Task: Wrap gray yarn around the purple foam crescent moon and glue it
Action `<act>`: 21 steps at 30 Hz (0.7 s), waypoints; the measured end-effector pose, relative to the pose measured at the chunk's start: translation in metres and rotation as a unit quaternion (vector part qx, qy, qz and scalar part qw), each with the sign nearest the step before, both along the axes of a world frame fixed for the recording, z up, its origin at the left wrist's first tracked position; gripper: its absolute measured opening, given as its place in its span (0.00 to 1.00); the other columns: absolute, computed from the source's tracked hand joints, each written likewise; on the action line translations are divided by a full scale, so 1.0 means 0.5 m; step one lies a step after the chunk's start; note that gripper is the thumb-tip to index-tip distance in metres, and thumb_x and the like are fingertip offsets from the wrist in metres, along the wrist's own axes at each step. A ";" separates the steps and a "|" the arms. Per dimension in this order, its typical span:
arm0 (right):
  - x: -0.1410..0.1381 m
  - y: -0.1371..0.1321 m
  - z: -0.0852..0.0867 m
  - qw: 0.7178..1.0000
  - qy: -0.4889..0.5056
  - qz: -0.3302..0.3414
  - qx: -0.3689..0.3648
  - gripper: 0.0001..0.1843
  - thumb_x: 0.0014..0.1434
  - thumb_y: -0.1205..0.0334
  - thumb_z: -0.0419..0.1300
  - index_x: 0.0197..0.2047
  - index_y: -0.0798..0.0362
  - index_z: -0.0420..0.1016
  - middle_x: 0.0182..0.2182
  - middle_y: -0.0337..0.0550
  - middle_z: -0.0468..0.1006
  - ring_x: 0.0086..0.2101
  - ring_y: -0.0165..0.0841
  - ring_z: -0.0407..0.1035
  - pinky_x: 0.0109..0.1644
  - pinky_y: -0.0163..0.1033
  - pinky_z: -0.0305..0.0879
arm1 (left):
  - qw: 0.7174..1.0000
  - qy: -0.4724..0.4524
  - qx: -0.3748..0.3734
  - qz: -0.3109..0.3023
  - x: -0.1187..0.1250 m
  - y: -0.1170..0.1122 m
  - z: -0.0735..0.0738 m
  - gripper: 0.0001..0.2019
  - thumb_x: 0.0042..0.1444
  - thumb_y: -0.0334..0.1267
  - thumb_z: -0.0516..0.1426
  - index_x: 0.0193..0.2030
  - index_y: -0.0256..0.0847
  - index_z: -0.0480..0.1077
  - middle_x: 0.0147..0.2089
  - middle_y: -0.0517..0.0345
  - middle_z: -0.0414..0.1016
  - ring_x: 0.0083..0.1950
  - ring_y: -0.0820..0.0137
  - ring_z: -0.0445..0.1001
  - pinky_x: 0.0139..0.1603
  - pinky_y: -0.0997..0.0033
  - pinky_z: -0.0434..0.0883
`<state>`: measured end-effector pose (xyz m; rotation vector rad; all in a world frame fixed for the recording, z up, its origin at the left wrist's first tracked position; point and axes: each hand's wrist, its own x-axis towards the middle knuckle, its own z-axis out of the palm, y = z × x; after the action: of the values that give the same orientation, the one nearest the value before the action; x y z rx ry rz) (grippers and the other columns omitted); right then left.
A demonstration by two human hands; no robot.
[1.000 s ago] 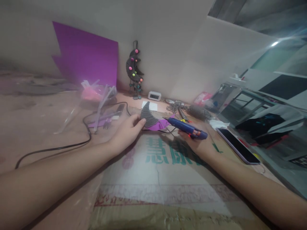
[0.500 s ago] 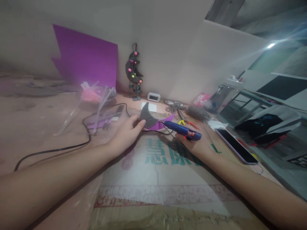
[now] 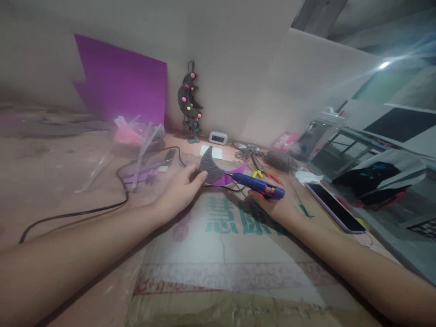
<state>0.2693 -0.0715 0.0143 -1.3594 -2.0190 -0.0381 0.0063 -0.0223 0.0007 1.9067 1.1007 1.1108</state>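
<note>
Between the thumb and fingers of my left hand [image 3: 185,184] is a crescent moon cutout [image 3: 211,169], partly wrapped in dark grey yarn, its other part bare purple. My right hand [image 3: 269,202] is closed around a blue hot glue gun [image 3: 257,184] with a small red light glowing near its handle. The gun's metal nozzle points left and meets the crescent where the grey wrapping borders the purple; whether it touches I cannot tell. Fingers of the right hand are partly hidden behind the gun. A black cord [image 3: 126,181] runs across the table on the left.
A cardboard sheet [image 3: 218,254] with green lettering lies under my hands. Behind stand a white clock [image 3: 218,137], pliers [image 3: 262,170], a grey yarn bundle [image 3: 281,160] and a hanging moon ornament [image 3: 189,100]. A phone [image 3: 335,208] lies right; clear glue sticks [image 3: 145,154] lie left.
The glue gun has shifted very slightly left along the crescent. My left hand and the crescent are almost still.
</note>
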 end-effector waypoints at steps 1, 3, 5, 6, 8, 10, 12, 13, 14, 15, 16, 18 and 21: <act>0.000 -0.001 0.001 1.000 -0.002 -0.002 -0.001 0.10 0.55 0.56 0.61 0.26 0.48 0.65 0.22 0.36 0.69 0.25 0.33 0.66 0.32 0.39 0.64 | 1.000 -0.001 -0.001 -0.002 0.000 0.000 0.001 0.12 0.63 0.45 0.49 0.32 0.41 0.65 0.32 0.59 0.70 0.36 0.67 0.69 0.38 0.69 0.64; 0.000 -0.001 0.001 1.000 -0.001 -0.009 -0.001 0.11 0.55 0.56 0.61 0.26 0.48 0.65 0.21 0.36 0.69 0.25 0.34 0.66 0.32 0.39 0.64 | 1.000 -0.002 -0.003 -0.002 0.001 -0.001 0.002 0.12 0.63 0.45 0.49 0.32 0.41 0.65 0.32 0.59 0.70 0.36 0.67 0.69 0.37 0.69 0.63; 0.001 -0.001 -0.001 1.000 0.006 -0.010 -0.002 0.11 0.55 0.55 0.61 0.26 0.48 0.65 0.21 0.36 0.69 0.25 0.33 0.66 0.31 0.39 0.64 | 1.000 -0.002 -0.004 -0.003 0.000 -0.001 0.002 0.12 0.63 0.45 0.49 0.32 0.41 0.64 0.31 0.60 0.69 0.36 0.67 0.68 0.37 0.69 0.63; 0.002 -0.001 -0.002 1.000 0.010 -0.009 -0.005 0.11 0.55 0.56 0.61 0.26 0.48 0.65 0.21 0.35 0.69 0.24 0.33 0.65 0.31 0.39 0.64 | 1.000 -0.003 -0.004 -0.004 0.000 -0.001 0.002 0.12 0.63 0.45 0.49 0.32 0.41 0.64 0.31 0.60 0.69 0.36 0.68 0.68 0.36 0.69 0.62; 0.002 -0.001 -0.002 1.000 0.014 -0.007 -0.010 0.11 0.55 0.56 0.62 0.26 0.48 0.65 0.21 0.35 0.69 0.24 0.32 0.65 0.31 0.38 0.64 | 1.000 -0.004 -0.002 -0.006 0.000 0.000 0.000 0.13 0.63 0.45 0.49 0.32 0.41 0.64 0.31 0.60 0.69 0.36 0.68 0.69 0.37 0.69 0.63; 0.001 -0.001 0.000 1.000 0.011 -0.008 -0.010 0.12 0.55 0.56 0.62 0.26 0.48 0.64 0.21 0.35 0.69 0.25 0.32 0.65 0.31 0.38 0.64 | 1.000 -0.003 0.000 -0.003 -0.001 0.001 -0.002 0.13 0.63 0.45 0.49 0.32 0.41 0.64 0.31 0.60 0.69 0.36 0.68 0.69 0.37 0.69 0.63; -0.001 -0.002 0.003 1.000 0.002 -0.014 -0.006 0.12 0.55 0.55 0.62 0.25 0.48 0.64 0.22 0.36 0.69 0.26 0.33 0.66 0.31 0.38 0.64 | 1.000 -0.001 -0.001 -0.001 -0.001 0.002 -0.004 0.13 0.63 0.45 0.49 0.32 0.41 0.64 0.32 0.60 0.69 0.36 0.68 0.69 0.38 0.69 0.63; -0.002 -0.003 0.004 1.000 -0.001 -0.017 -0.004 0.12 0.55 0.55 0.62 0.25 0.48 0.64 0.22 0.36 0.69 0.26 0.33 0.66 0.31 0.38 0.64 | 1.000 0.000 -0.001 -0.001 -0.001 0.002 -0.004 0.13 0.63 0.45 0.49 0.32 0.41 0.65 0.32 0.60 0.69 0.37 0.68 0.69 0.38 0.69 0.63; -0.003 -0.003 0.005 1.000 -0.003 -0.019 -0.003 0.12 0.55 0.55 0.62 0.25 0.48 0.64 0.22 0.36 0.68 0.25 0.33 0.66 0.31 0.38 0.63 | 1.000 0.001 -0.002 -0.002 -0.001 0.001 -0.003 0.13 0.63 0.45 0.49 0.32 0.41 0.65 0.32 0.60 0.69 0.37 0.68 0.69 0.38 0.69 0.63; -0.003 -0.003 0.005 1.000 -0.002 -0.019 -0.002 0.13 0.55 0.55 0.61 0.25 0.48 0.64 0.21 0.36 0.68 0.25 0.33 0.65 0.30 0.38 0.63 | 1.000 0.000 -0.003 -0.001 -0.001 0.001 -0.002 0.13 0.63 0.45 0.49 0.32 0.41 0.64 0.32 0.60 0.69 0.36 0.68 0.69 0.38 0.69 0.63; -0.003 -0.003 0.005 1.000 -0.002 -0.018 -0.002 0.13 0.55 0.55 0.61 0.25 0.48 0.64 0.21 0.36 0.68 0.25 0.33 0.65 0.30 0.38 0.63 | 1.000 0.001 -0.004 -0.003 -0.001 0.001 -0.001 0.12 0.63 0.45 0.49 0.32 0.41 0.64 0.32 0.60 0.69 0.36 0.68 0.69 0.38 0.69 0.63; -0.002 -0.002 0.003 1.000 0.001 -0.018 -0.004 0.13 0.55 0.54 0.61 0.25 0.48 0.63 0.21 0.36 0.68 0.25 0.33 0.65 0.31 0.38 0.63 | 1.000 0.000 -0.005 -0.003 0.000 0.000 0.000 0.12 0.63 0.45 0.49 0.33 0.41 0.64 0.32 0.60 0.69 0.37 0.68 0.69 0.38 0.69 0.63; 0.000 0.000 -0.001 1.000 0.002 -0.021 0.002 0.13 0.55 0.53 0.62 0.25 0.48 0.64 0.21 0.35 0.69 0.24 0.33 0.65 0.30 0.38 0.63 | 1.000 -0.003 -0.009 -0.003 0.001 0.000 0.001 0.12 0.63 0.45 0.49 0.33 0.41 0.65 0.32 0.60 0.69 0.37 0.67 0.69 0.38 0.68 0.63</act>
<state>0.2693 -0.0716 0.0136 -1.3988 -1.9852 -0.0573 0.0066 -0.0223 0.0013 1.8907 1.0979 1.0993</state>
